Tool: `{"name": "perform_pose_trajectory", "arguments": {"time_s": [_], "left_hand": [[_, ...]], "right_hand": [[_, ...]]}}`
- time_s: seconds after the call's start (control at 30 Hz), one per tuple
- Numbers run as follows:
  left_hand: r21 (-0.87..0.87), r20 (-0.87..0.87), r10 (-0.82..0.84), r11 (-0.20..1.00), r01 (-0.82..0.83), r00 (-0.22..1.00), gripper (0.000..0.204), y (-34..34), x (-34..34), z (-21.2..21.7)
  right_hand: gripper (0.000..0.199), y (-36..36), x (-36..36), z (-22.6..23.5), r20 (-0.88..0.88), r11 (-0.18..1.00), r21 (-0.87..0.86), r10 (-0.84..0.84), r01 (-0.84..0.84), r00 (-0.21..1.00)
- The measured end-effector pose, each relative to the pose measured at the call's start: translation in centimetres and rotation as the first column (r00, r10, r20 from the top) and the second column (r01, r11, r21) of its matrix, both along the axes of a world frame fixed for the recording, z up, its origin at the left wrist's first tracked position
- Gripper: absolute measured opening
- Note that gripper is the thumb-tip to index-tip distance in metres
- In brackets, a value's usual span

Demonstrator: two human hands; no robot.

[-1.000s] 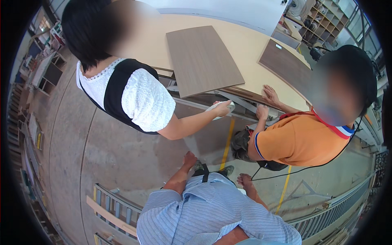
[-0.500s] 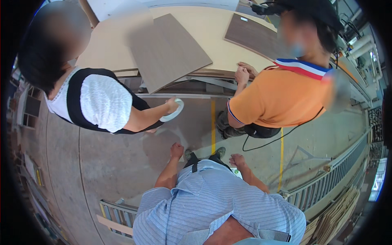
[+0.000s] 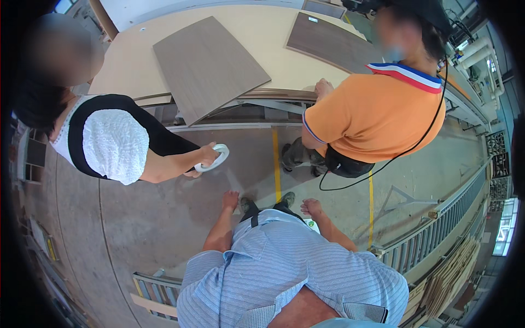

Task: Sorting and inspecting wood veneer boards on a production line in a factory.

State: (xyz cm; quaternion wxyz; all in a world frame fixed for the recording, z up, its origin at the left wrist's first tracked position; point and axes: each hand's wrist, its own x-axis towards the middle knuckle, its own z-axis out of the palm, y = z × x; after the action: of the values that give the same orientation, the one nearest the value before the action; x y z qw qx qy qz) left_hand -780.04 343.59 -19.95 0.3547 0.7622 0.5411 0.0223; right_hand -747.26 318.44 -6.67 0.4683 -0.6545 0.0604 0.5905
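Grey-brown wood-grain laminate covers the rectangular board [image 3: 210, 65] that lies flat on the wide pale beige worktable [image 3: 136, 60], one corner jutting over the table's near edge above the metal frame. It is the panel nearest the wearer, though well apart from both hands. Thin and broad, it looks stiff but likely to flex if lifted by one end; I judge it moderately heavy for its size, with a smooth face that would slide easily on the table. The overhanging corner and the two long edges seem the sensible places to take hold, one hand on each side.

The wearer's left hand [image 3: 230, 200] hangs low in front of the striped blue shirt, fingers loosely curled and holding nothing. The right hand [image 3: 312, 208] also hangs empty, half closed, just above a small white object with a green mark [image 3: 312, 223] that I cannot identify.

A person in a white and black top reaches in from the left, a hand closed around a white ring-shaped roll [image 3: 214, 157], probably tape. Another person in an orange polo shirt leans on the table's edge with a hand [image 3: 324, 87] near a second, darker brown panel [image 3: 333, 41]. Yellow painted lines [image 3: 275, 158] cross the grey concrete floor [image 3: 136, 218].
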Motion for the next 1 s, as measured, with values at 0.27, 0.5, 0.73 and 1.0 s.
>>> {"name": "perform_pose_trajectory", "arguments": {"time_s": [0.27, 0.5, 0.73, 1.0], "left_hand": [[-0.124, 0.253, 0.138, 0.986, -0.109, 0.958, 0.021, 0.3, -1.2, -0.3], [-0.298, 0.265, 0.181, 0.950, -0.099, 0.947, 0.019, 1.8, -0.6, 3.2], [-0.010, 0.340, 0.011, 1.000, -0.008, 0.940, 0.016, 3.9, -2.6, 4.0], [-0.126, -0.067, -0.090, 0.989, 0.081, 0.994, 0.015, 5.8, -1.4, 3.9]], "right_hand": [[0.024, 1.2, -0.5, 1.0, 0.103, 0.999, -0.032, 0.034, -0.031, 0.994], [0.026, 2.1, -0.7, 0.2, 0.076, 0.996, -0.088, 0.021, -0.014, 0.997], [0.024, 4.8, -1.8, 1.5, 0.095, 0.995, -0.097, 0.019, -0.009, 0.995], [0.023, 6.7, -1.6, 1.2, 0.130, 0.993, -0.110, 0.054, -0.040, 0.990]]}}
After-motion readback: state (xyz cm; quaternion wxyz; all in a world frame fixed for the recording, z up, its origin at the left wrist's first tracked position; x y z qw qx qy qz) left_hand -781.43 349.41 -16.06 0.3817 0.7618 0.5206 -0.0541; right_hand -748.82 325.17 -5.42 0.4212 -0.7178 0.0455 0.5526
